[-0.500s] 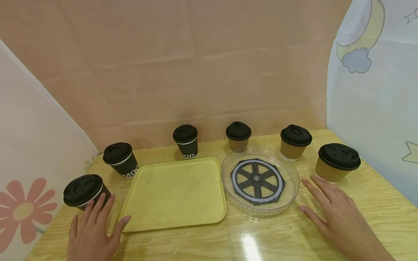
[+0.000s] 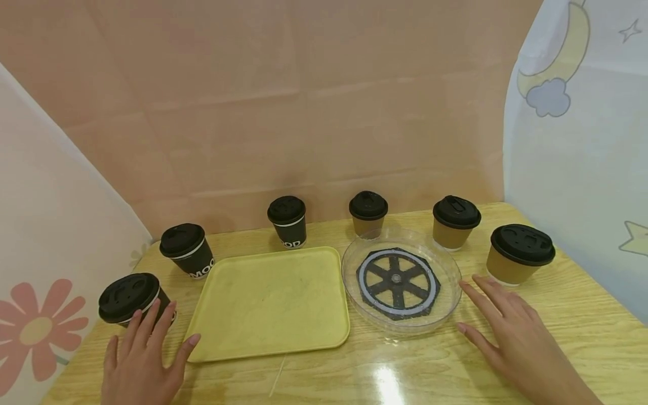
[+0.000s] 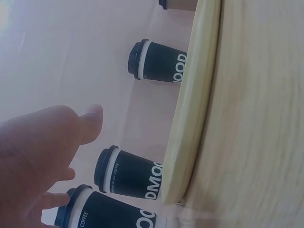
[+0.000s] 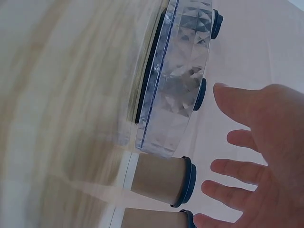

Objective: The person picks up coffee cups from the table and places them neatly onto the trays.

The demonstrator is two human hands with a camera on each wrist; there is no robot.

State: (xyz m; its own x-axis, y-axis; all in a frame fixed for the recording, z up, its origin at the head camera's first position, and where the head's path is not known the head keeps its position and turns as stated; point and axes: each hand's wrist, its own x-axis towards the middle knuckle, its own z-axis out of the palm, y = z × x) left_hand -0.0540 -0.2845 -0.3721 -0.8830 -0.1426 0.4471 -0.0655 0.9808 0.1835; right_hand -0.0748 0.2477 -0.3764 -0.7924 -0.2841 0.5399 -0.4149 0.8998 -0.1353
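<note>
On L-wrist cam only: readable "COFFEE" on 2 blk cups (image 3: 131,174)

Tray (image 2: 270,306), dish (image 2: 405,329), cups (image 2: 520,253) on table (image 2: 324,376)

This looks like a small screened-off tabletop booth; what kind of room or building it stands in cannot be told. A plain peach-brown cloth (image 2: 304,124) with fold creases rises behind a wood-grain worktop (image 2: 324,377). A left-hand sheet (image 2: 45,185), printed with a red-petalled flower (image 2: 36,331), and a right-hand sheet (image 2: 567,169), printed with a yellow moon (image 2: 579,39), a cloud (image 2: 549,98) and stars (image 2: 639,239), close in the sides. Bright light glares off the near surface. Lidded coffee cups (image 2: 291,232) and a yellow tray (image 2: 273,306) lend a café touch.
</note>
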